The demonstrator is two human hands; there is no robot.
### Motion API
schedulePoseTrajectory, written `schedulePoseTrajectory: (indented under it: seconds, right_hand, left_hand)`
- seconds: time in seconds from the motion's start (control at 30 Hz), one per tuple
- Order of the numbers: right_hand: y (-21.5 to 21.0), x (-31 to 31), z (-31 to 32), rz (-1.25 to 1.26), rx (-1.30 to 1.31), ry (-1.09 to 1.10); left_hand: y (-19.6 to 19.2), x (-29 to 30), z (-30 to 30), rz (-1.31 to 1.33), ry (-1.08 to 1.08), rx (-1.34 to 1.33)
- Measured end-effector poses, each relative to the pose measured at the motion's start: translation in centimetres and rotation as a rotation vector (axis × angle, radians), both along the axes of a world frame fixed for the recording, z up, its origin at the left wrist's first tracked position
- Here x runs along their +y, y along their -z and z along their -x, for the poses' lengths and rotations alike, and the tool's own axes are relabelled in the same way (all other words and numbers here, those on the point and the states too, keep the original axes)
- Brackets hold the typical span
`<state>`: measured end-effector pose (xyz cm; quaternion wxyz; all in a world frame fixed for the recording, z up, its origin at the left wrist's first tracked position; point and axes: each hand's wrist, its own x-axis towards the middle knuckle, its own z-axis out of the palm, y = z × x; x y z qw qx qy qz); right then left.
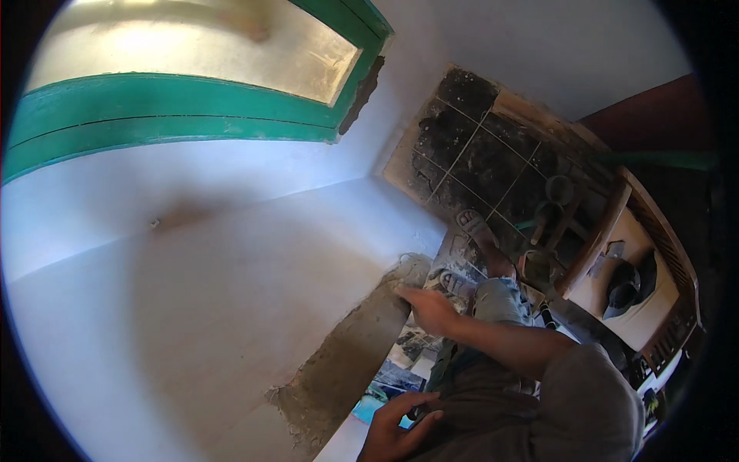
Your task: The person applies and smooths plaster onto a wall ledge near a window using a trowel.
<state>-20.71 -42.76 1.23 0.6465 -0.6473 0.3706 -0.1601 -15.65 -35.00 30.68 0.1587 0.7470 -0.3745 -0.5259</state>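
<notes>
A strip of grey-brown mortar (350, 362) runs along the edge of a white painted ledge. My right hand (433, 309) reaches across to the strip's far end, with one finger extended onto the mortar and the others curled in; nothing shows in it. Lower down, close to my body, my left hand (396, 427) is bent beside the ledge's edge. A small dark thing (414, 414) shows between its thumb and forefinger, its kind unclear. Most of that palm is hidden.
A green window frame (185, 108) borders the white wall. Dark floor tiles (493, 158) lie beyond my sandalled feet (473, 225). On the right, a wooden chair (643, 339) bears a dark cap (627, 289). A bucket (560, 189) stands near it.
</notes>
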Motion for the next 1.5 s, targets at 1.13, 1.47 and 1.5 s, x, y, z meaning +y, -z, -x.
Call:
schedulePoseTrajectory:
  seconds: [1.13,1.47,1.5]
  right_hand:
    - [2.8,-3.2,-1.3,-0.127,0.068,-0.038]
    - [1.9,-2.8,-1.7,-0.007,-0.008,-0.068]
    - [1.4,-2.8,-1.8,0.082,-0.064,-0.143]
  left_hand:
    - [2.4,-0.2,0.5,-0.061,-0.067,-0.015]
    - [2.0,-0.7,0.2,-0.066,-0.123,-0.008]
    - [1.9,-0.8,0.2,-0.057,-0.106,-0.038]
